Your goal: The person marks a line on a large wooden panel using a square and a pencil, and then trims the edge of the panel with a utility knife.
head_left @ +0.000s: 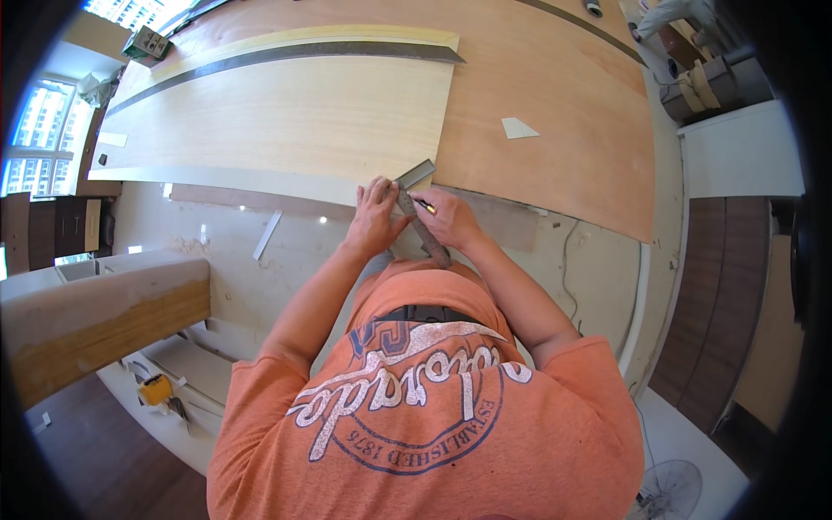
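Observation:
A metal try square (pixel 422 232) lies across the near edge of a pale plywood sheet (pixel 286 108), its blade reaching back toward my body. My left hand (pixel 373 215) grips the square near its corner, with the fingers over the sheet's edge and the thumb against the blade. Just to the right, my right hand (pixel 448 218) pinches a thin dark pencil (pixel 425 205) with a yellow part, close beside the blade. Its tip is too small to make out.
Under the pale sheet lies a larger reddish board (pixel 563 104) bearing a white offcut (pixel 520 128). A long dark strip (pixel 286 54) rests across the pale sheet. A green box (pixel 146 45) stands far left. Another person (pixel 680 19) is far right. A fan (pixel 672 487) stands lower right.

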`<state>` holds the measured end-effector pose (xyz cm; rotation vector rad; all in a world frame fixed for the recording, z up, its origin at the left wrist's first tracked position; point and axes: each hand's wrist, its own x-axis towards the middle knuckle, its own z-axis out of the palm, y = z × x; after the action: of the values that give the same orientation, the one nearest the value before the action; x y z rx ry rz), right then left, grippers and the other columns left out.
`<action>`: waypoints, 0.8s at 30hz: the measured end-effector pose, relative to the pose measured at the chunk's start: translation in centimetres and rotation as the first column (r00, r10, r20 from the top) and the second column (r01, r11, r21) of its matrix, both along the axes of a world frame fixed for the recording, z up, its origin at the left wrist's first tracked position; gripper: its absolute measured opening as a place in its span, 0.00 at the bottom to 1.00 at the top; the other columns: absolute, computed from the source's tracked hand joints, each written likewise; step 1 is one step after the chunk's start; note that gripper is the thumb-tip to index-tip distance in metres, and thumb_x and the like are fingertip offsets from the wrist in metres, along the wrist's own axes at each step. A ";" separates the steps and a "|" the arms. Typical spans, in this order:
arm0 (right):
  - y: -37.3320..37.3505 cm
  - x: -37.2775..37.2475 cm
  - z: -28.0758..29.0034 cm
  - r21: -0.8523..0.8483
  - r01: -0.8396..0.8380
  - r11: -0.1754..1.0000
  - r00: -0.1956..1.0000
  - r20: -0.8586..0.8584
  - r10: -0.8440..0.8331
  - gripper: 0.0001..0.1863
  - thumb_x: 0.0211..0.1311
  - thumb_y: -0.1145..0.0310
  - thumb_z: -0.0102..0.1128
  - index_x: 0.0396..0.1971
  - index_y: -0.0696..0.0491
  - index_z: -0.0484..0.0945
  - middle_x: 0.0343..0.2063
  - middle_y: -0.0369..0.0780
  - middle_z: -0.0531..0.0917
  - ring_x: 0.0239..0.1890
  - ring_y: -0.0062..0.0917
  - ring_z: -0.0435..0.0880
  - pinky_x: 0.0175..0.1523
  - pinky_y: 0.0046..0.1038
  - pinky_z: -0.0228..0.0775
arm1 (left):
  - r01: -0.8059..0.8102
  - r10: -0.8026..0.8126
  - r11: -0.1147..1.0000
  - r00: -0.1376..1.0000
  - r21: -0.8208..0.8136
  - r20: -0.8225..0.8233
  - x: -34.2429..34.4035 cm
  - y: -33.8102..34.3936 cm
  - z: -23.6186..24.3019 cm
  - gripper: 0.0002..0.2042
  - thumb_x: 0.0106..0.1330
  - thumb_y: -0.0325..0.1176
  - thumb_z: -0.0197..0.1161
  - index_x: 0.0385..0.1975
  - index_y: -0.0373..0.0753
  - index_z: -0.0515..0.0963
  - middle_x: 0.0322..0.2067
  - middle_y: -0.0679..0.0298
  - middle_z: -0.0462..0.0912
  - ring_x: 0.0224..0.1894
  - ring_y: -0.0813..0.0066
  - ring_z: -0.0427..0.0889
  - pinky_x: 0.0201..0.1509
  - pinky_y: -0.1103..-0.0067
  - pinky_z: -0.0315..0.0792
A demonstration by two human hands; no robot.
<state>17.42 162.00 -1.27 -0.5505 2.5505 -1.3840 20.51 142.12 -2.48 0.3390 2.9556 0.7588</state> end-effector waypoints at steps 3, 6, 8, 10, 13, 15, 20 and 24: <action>-0.1 -0.3 -0.3 0.015 0.003 1.000 1.000 -0.010 -0.003 0.15 0.65 0.62 0.58 0.46 0.52 0.84 0.41 0.47 0.85 0.43 0.45 0.84 0.48 0.40 0.77 | 0.002 -0.002 1.000 1.000 0.001 -0.006 0.0 0.1 -0.1 0.37 0.61 0.46 0.70 0.66 0.33 0.66 0.68 0.50 0.62 0.74 0.51 0.55 0.75 0.46 0.47; 0.0 -0.3 -0.1 -0.001 -0.002 1.000 1.000 0.012 0.002 0.15 0.64 0.61 0.58 0.45 0.52 0.84 0.40 0.47 0.85 0.43 0.45 0.84 0.48 0.41 0.77 | 0.006 -0.006 1.000 1.000 0.001 -0.013 -0.1 -0.1 -0.2 0.37 0.62 0.47 0.70 0.66 0.32 0.66 0.68 0.50 0.62 0.74 0.51 0.55 0.75 0.46 0.47; 0.4 -0.2 0.0 -0.027 -0.017 1.000 1.000 0.007 0.017 0.14 0.63 0.62 0.58 0.43 0.52 0.84 0.39 0.48 0.85 0.42 0.45 0.84 0.48 0.41 0.76 | 0.011 -0.011 1.000 1.000 0.001 -0.021 -0.1 -0.1 -0.3 0.37 0.62 0.47 0.70 0.66 0.32 0.66 0.68 0.50 0.62 0.74 0.51 0.55 0.75 0.47 0.47; 1.2 0.2 0.7 0.024 -0.049 0.999 0.999 0.020 0.048 0.14 0.63 0.62 0.58 0.42 0.53 0.84 0.38 0.48 0.85 0.42 0.45 0.84 0.48 0.41 0.76 | 0.007 -0.007 1.000 1.000 -0.003 -0.002 0.0 -0.1 -0.1 0.37 0.62 0.48 0.69 0.66 0.32 0.66 0.68 0.50 0.62 0.74 0.51 0.55 0.76 0.47 0.46; 2.9 1.6 1.3 0.081 -0.091 0.993 0.994 0.069 0.085 0.13 0.63 0.62 0.57 0.40 0.53 0.85 0.37 0.48 0.85 0.42 0.46 0.84 0.48 0.42 0.76 | 0.000 0.000 1.000 1.000 -0.005 -0.004 0.0 -0.1 0.1 0.37 0.63 0.49 0.69 0.67 0.32 0.66 0.68 0.50 0.62 0.75 0.51 0.54 0.76 0.47 0.46; 4.0 2.4 1.9 0.087 -0.103 0.991 0.990 0.104 0.094 0.13 0.63 0.62 0.57 0.40 0.53 0.85 0.37 0.48 0.85 0.41 0.46 0.84 0.48 0.42 0.76 | -0.003 0.003 1.000 1.000 -0.005 -0.007 0.1 0.0 0.2 0.37 0.63 0.48 0.69 0.66 0.32 0.67 0.68 0.50 0.62 0.74 0.51 0.55 0.76 0.48 0.47; 5.9 3.6 0.4 0.157 -0.101 0.982 0.994 0.065 0.091 0.17 0.66 0.59 0.56 0.42 0.59 0.82 0.37 0.53 0.85 0.41 0.49 0.83 0.48 0.40 0.76 | -0.004 0.004 1.000 1.000 -0.007 -0.015 0.0 0.1 0.4 0.36 0.63 0.48 0.69 0.66 0.32 0.68 0.67 0.50 0.63 0.74 0.50 0.56 0.76 0.48 0.47; 4.7 4.0 -1.0 0.137 0.001 0.991 0.935 0.352 -0.050 0.20 0.67 0.57 0.57 0.43 0.61 0.81 0.38 0.54 0.85 0.40 0.50 0.83 0.47 0.40 0.75 | -0.004 0.004 1.000 1.000 -0.006 -0.020 0.2 -0.1 0.1 0.37 0.62 0.47 0.69 0.66 0.31 0.66 0.68 0.48 0.62 0.74 0.50 0.55 0.76 0.47 0.46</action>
<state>21.40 166.69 -2.29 -0.2188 2.3392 -1.1804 20.75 142.00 -2.42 0.3430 2.9776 0.7512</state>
